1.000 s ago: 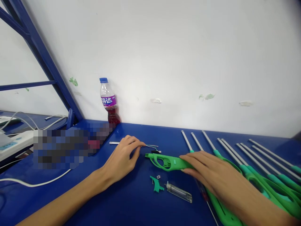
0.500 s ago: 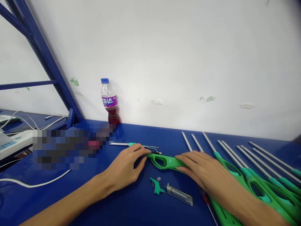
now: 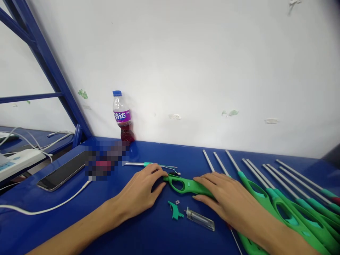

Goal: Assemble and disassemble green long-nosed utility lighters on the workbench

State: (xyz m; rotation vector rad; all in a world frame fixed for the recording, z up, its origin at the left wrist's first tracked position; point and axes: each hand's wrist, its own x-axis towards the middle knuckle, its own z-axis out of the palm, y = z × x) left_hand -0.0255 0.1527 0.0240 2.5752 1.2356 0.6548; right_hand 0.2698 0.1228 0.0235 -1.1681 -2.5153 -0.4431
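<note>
A green gas-lighter handle (image 3: 195,186), with a finger loop near its front, lies across the middle of the blue table. My left hand (image 3: 142,184) pinches its front tip between thumb and fingers. Over its rear end is my right hand (image 3: 221,189), with the fingers on top and the thumb on the near side. Nearer to me are a teal trigger (image 3: 175,211), a tiny pale part (image 3: 177,202) and a clear fuel tank (image 3: 201,219). Behind my left hand lies a metal lighter tube (image 3: 134,164) with thin wires, partly covered.
Several green long-nosed lighters (image 3: 302,216) fan out at right, and a screwdriver shaft (image 3: 236,241) shows beneath my right forearm. A drink bottle (image 3: 123,117) stands against the wall. At left are a phone (image 3: 63,171), a white cable (image 3: 53,209) and a power strip (image 3: 22,159).
The view has shifted slightly. My right thumb has moved out from the handle's near edge and its fingers have slid a little along the handle. My left hand keeps its pinch.
</note>
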